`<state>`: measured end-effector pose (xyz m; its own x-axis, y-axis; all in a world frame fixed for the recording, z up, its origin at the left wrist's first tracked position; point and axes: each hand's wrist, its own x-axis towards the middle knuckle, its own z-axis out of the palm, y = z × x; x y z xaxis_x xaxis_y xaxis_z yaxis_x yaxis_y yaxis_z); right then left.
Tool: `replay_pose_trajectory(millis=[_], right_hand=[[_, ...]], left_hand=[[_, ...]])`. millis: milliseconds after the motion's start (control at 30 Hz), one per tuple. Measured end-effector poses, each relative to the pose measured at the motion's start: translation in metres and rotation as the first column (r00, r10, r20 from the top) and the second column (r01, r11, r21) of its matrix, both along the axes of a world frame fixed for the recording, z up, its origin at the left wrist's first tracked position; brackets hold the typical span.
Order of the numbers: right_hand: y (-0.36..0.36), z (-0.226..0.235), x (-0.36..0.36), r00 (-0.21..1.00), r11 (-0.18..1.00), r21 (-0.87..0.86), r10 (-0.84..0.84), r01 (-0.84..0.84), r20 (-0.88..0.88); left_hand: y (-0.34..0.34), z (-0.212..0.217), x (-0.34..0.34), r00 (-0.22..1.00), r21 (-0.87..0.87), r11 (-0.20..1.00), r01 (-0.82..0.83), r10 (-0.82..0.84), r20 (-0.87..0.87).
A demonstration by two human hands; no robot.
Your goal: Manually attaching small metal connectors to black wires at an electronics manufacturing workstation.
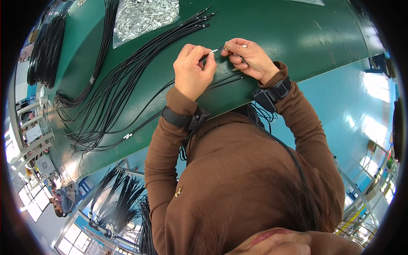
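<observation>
My left hand pinches a black cable near its end, thumb against forefinger. A small white sleeve sits on the cable just past the fingertips. Close on its right is my right hand, palm partly turned up and fingers curled. Its thumb and forefinger close at the thin dark tip beyond the sleeve; whether they grip the tip cannot be told. Small pale pieces show among the curled fingers. More black cable ends lie on the green table under my hands.
A loose bundle of black cables with silver-white tips fans across the table's left. Behind it lie a clear bag of small silver-white pieces and tied cable bundles. Below left, more cables hang on a metal rack. A person is beyond.
</observation>
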<state>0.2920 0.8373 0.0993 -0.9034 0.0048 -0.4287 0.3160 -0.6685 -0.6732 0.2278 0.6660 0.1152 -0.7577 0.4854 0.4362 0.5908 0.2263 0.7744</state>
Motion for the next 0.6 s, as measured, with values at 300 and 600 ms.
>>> replay_pose_trajectory(millis=[300, 600], right_hand=[[0.014, -0.001, 0.002, 0.978, 0.977, 0.101, 0.195, -0.187, -0.077], [0.021, 0.032, 0.002, 0.891, 0.548, 0.818, 0.442, -0.176, -0.104]], left_hand=[[-0.003, 0.003, 0.0, 0.997, -0.047, 0.996, 0.072, -0.071, 0.034], [-0.009, 0.007, 0.001, 0.985, -0.069, 0.985, 0.159, -0.154, 0.078]])
